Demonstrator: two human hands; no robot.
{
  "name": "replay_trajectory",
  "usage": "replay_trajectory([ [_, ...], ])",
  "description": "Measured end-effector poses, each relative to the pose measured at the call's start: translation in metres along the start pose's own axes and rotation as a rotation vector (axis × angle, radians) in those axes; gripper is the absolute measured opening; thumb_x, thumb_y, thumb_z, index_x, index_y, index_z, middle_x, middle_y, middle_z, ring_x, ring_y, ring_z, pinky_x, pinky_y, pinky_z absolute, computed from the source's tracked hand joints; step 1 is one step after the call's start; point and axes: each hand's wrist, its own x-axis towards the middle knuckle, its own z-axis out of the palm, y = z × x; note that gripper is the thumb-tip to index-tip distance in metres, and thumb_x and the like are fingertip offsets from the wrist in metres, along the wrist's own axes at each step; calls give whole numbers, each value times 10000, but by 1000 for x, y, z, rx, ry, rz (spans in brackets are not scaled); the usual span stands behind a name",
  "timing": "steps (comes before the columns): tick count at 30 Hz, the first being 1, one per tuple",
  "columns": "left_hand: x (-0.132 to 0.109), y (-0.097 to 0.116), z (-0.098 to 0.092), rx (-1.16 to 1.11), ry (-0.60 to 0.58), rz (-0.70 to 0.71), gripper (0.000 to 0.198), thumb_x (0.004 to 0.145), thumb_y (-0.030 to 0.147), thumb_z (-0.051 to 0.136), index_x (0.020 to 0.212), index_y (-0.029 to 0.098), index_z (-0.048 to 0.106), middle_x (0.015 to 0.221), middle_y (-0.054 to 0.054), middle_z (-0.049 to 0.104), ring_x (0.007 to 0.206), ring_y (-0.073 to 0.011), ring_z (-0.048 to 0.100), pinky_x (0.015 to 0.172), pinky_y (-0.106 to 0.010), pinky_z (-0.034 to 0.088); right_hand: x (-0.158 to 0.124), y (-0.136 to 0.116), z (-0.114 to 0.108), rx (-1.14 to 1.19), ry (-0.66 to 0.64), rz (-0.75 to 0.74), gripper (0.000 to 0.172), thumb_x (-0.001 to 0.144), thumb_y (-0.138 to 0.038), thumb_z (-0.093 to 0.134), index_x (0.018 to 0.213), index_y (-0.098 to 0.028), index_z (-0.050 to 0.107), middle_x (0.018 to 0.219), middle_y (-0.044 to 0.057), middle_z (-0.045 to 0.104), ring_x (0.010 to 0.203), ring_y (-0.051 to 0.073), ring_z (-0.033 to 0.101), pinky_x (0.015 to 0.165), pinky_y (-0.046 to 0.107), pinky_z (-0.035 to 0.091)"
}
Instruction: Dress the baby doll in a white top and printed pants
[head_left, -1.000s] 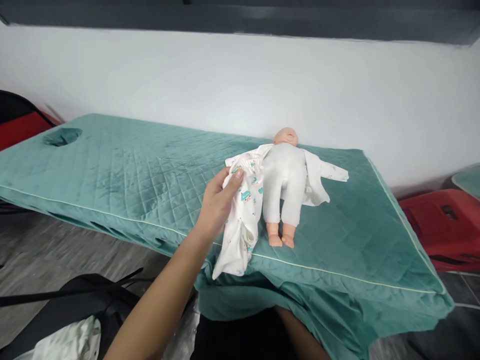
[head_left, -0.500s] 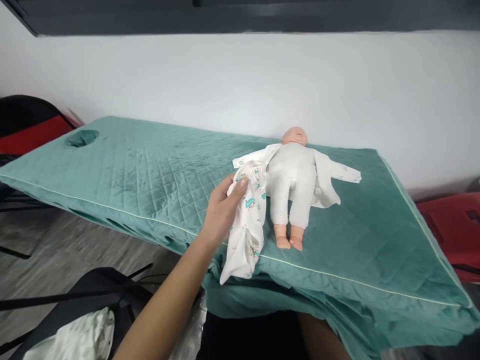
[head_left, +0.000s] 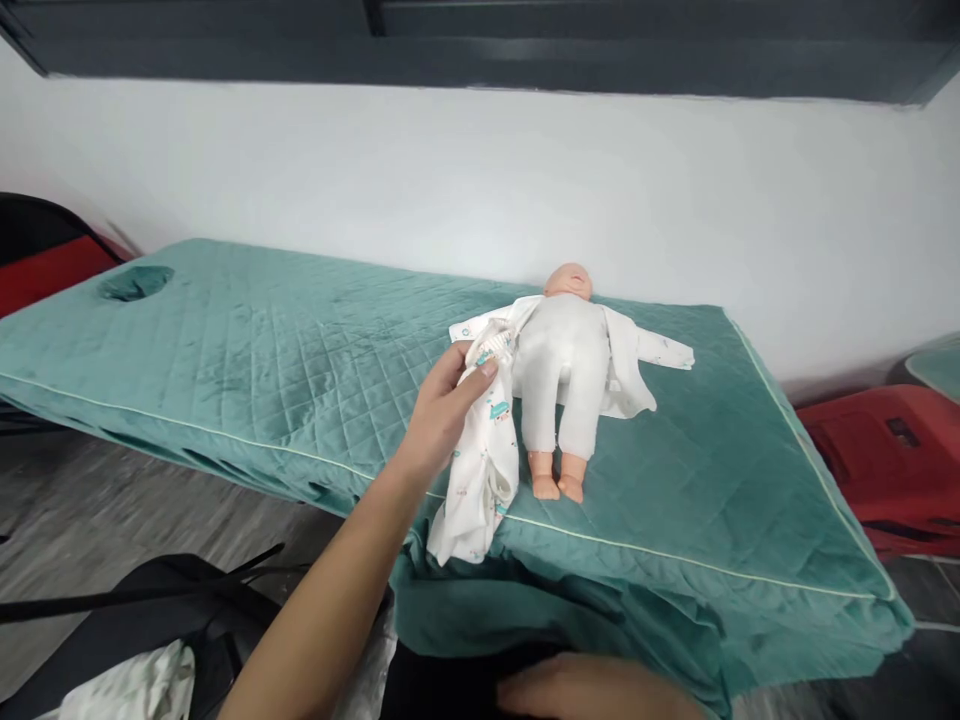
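Note:
My left hand (head_left: 442, 400) is closed on white printed baby pants (head_left: 480, 470), thumb on top near the gathered waistband. Their legs hang down over the front edge of the bed. Just right of them a baby doll (head_left: 564, 370) lies on its back with its feet towards me. Its body and legs are white and its head and feet are skin-toned. An opened white baby top (head_left: 630, 375) is spread beneath the doll, sleeves out to both sides. Low in the picture my right hand (head_left: 559, 685) is near my dark-clothed lap, smeared by motion, its fingers unclear.
The doll lies on a bed with a green quilted cover (head_left: 300, 340) that has a face hole at the far left. Lower left, a dark chair (head_left: 135, 610) bears a white patterned cloth (head_left: 135, 685). A red chair (head_left: 885, 460) stands at the right, and a white wall is behind.
My right hand has come up into view at the bottom. My left hand still grips the pants, which have shifted slightly. The whole view has swung a little to the right.

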Motion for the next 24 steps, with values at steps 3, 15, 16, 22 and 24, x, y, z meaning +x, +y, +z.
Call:
replay_trajectory([
  [3,1,10,6,9,-174,-34,308,788,427,766,958,203,639,769,33,594,608,-97,516,593,-222,416,-10,5,-38,49,250,10,237,1026,-387,498,1159,-353,691,1029,-7,727,935,158,703,819,307,583],
  [15,5,61,11,489,-619,54,339,841,486,724,970,182,648,825,-3,586,696,-113,526,587,-228,414,16,-56,-171,-345,723,-52,301,800,-456,793,820,-208,623,789,-13,615,736,132,572,664,273,462],
  [16,3,66,10,512,-639,67,352,835,468,737,1041,195,651,866,-11,606,725,-121,545,609,-236,432,12,-59,-170,-356,729,-62,292,799,-443,797,815,-207,626,787,-14,618,731,129,570,655,269,455],
  [22,-20,95,22,443,-472,261,419,697,331,870,1073,245,706,1003,-47,638,1014,-215,593,798,-308,500,-12,-96,-159,-211,869,-145,236,799,-371,809,827,-206,642,703,-58,593,616,65,532,546,207,378],
  [24,-29,103,30,367,-335,263,319,677,303,878,936,222,711,949,-46,632,1010,-229,609,774,-305,505,-16,-111,-157,-169,925,-178,219,821,-367,784,833,-199,645,643,-84,550,582,29,511,528,178,328],
])
